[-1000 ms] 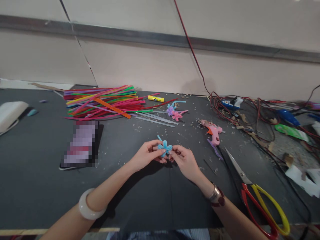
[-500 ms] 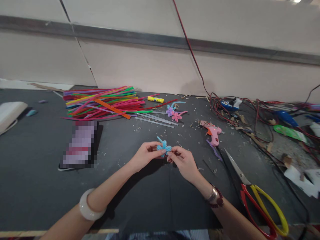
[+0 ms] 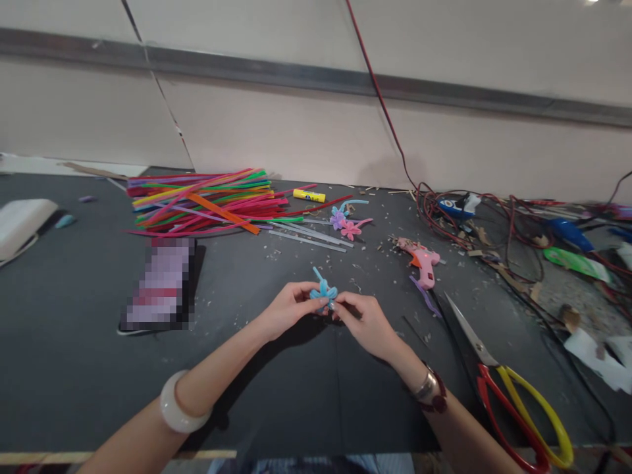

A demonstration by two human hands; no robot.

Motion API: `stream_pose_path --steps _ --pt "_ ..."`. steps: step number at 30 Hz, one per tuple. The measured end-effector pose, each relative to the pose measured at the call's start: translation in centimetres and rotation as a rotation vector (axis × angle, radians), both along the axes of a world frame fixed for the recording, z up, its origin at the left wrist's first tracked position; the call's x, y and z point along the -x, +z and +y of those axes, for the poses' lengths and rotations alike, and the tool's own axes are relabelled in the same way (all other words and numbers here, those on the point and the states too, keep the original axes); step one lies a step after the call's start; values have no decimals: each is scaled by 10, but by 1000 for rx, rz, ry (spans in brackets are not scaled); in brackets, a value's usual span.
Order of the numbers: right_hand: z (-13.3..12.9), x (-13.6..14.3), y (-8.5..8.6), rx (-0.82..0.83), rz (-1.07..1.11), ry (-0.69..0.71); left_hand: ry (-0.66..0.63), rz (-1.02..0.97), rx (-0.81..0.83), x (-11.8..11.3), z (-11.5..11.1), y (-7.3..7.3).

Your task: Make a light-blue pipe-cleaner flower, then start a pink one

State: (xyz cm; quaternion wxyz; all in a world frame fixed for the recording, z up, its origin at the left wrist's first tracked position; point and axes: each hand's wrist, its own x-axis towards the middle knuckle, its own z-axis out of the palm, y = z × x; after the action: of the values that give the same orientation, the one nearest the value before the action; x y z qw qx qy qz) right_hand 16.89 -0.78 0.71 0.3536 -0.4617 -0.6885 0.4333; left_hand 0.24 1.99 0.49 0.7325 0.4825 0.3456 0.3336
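A light blue pipe-cleaner flower [image 3: 323, 291] with a short stem pointing up and left is between my two hands. My left hand [image 3: 291, 309] pinches it from the left, thumb in front. From the right, my right hand [image 3: 365, 322] grips its lower right edge between thumb and fingers. Beyond them lie a pink flower [image 3: 351, 229] and a purple flower [image 3: 338, 218], with another blue one partly behind. A large heap of coloured pipe cleaners [image 3: 207, 201] spreads at the back left, beside several pale sticks [image 3: 309, 241].
A pink glue gun [image 3: 423, 260] and large scissors [image 3: 494, 362] with red and yellow handles lie on the right. A phone [image 3: 158, 283] is at left, a yellow tube [image 3: 309, 195] at the back. Tangled cables [image 3: 508, 224] and scraps cover the far right.
The blue flower has tilted, and its petals look more bunched. My right hand's fingers have shifted slightly left against it. The whole view has moved a little.
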Motion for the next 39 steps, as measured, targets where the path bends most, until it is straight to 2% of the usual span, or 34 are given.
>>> stream_pose_path --steps 4,9,15,20,25,32,39 --pt "0 0 -3 103 90 11 -2 -3 63 1 0 -1" --pt "-1 2 -3 129 183 -13 -42 -27 181 2 -1 1" --pt "-3 6 -6 143 243 -55 -30 5 143 2 -1 -2" --pt "1 2 -2 169 211 -27 -5 23 81 2 -1 -3" --pt "8 -9 0 77 164 -98 -16 41 71 1 0 0" --pt "7 -9 3 -30 -48 7 -29 22 76 -1 -2 3" --pt "5 -6 -2 63 92 29 -21 -23 70 -1 -3 2"
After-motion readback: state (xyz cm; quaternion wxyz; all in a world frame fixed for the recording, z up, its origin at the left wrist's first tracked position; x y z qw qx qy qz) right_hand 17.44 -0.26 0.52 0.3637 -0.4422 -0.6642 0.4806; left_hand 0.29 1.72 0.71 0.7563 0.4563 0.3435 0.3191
